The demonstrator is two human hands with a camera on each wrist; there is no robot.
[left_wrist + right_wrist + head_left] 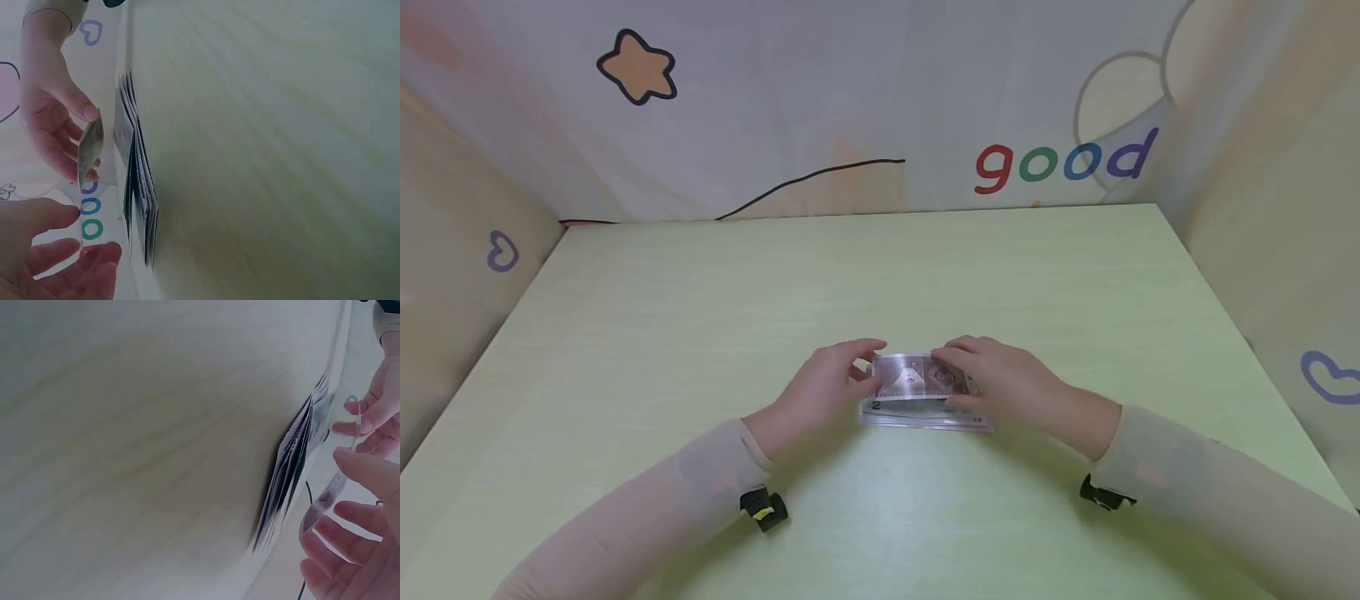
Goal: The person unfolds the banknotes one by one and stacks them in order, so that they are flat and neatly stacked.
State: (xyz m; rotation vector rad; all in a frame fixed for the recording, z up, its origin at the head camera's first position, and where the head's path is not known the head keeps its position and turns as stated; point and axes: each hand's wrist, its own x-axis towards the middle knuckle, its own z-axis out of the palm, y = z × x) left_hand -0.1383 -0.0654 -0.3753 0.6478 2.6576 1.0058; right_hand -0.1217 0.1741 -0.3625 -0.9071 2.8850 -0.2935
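Note:
A brownish-purple banknote (901, 377) with a shiny face is held above the table between the two hands. The left hand (831, 375) pinches its left end, thumb on one side and fingers on the other. At its right end the right hand (1003, 373) grips with the thumb and fingers. Seen edge-on in the left wrist view, the note (91, 150) is slightly bowed. Just below lies a stack of banknotes (925, 419), partly hidden by the held note. In the right wrist view the stack (292, 465) shows several loosely fanned layers.
The pale green table (700, 308) extends around the stack on all sides. Behind it hangs a printed cloth (820, 100) with a star and the word "good". Cloth sides also stand at left and right. A small black device sits at each wrist.

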